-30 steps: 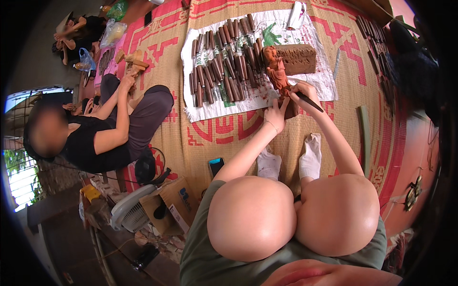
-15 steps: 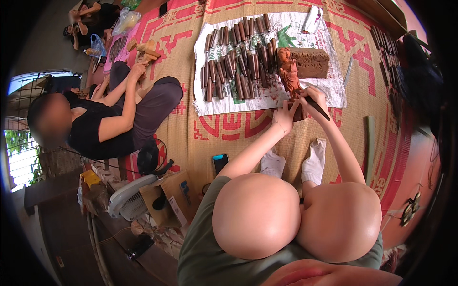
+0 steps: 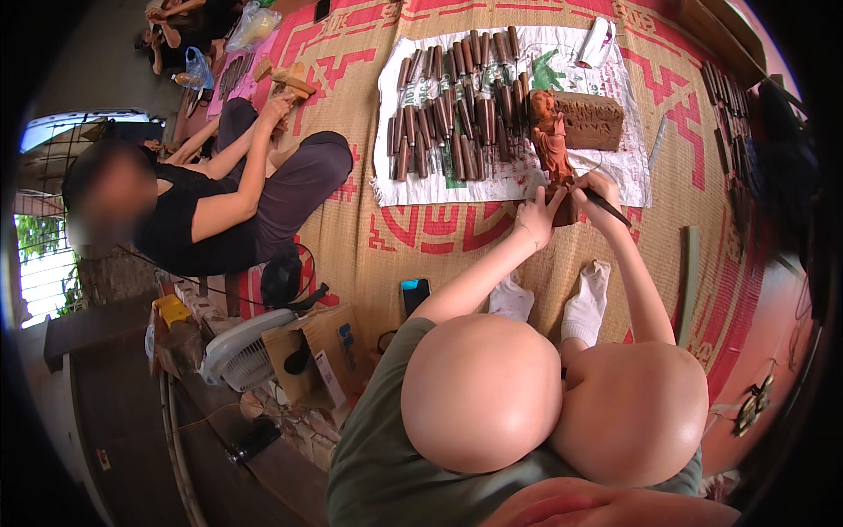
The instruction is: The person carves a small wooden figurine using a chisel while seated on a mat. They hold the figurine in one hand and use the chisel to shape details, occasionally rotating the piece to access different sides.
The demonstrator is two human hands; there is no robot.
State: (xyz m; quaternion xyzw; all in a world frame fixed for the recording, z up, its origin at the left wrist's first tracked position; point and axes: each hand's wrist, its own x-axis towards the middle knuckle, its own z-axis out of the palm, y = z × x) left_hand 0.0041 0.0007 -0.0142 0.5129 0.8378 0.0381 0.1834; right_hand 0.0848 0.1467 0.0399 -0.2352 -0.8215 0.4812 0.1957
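A reddish-brown carved wooden figurine [image 3: 551,145] stands upright on its dark base at the near edge of a white woven sack sheet [image 3: 380,167]. My left hand [image 3: 536,218] is closed around the left side of the base, thumb and fingers against the wood. In my right hand [image 3: 601,195] is a carving chisel [image 3: 616,212], its dark handle slanting back over the hand. The chisel's tip is at the base, too small to make out. Just behind the figurine lies a brown block with carved marks [image 3: 597,121].
Several rows of wooden-handled chisels [image 3: 457,110] cover the sheet's left half; a white roll [image 3: 596,44] lies at its far right. More tools [image 3: 722,132] are at right. Another person [image 3: 219,193] sits left, hands on wood pieces. A phone [image 3: 415,295] and a fan [image 3: 248,351] are nearer.
The whole view has shifted slightly, so most things appear farther right. Both hands keep their hold, on the figurine's base and the chisel; the chisel has hardly moved against the base.
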